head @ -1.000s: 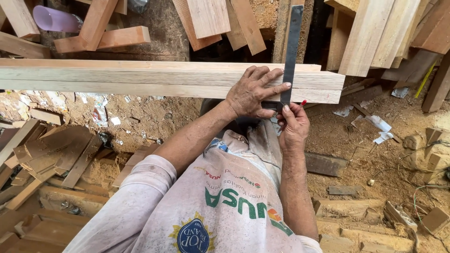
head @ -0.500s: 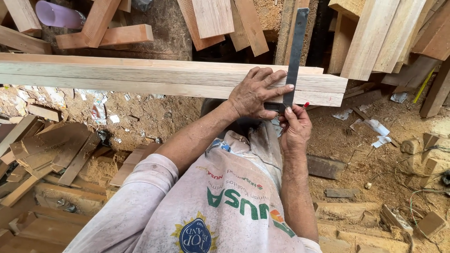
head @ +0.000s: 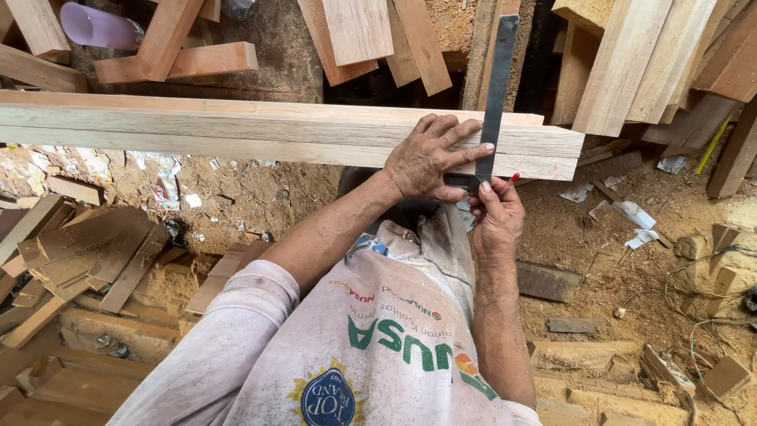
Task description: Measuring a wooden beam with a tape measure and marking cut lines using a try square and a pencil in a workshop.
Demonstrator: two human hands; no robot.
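A long pale wooden beam (head: 236, 130) lies crosswise in front of me. A metal try square (head: 497, 87) lies with its blade across the beam's right end. My left hand (head: 430, 158) presses flat on the beam and holds the square's blade with spread fingers. My right hand (head: 495, 211) sits just below the beam's near edge, closed on a red-tipped pencil (head: 514, 178) whose tip is beside the square.
Planks and offcuts (head: 631, 55) are stacked behind and to the right. More scrap boards (head: 87, 260) lie at lower left. Sawdust and paper scraps (head: 635, 217) cover the ground. A purple cup (head: 95, 25) lies at the top left.
Between the earliest frame and now the view shifted slightly. My hands, the square and the pencil stay almost where they were on the beam.
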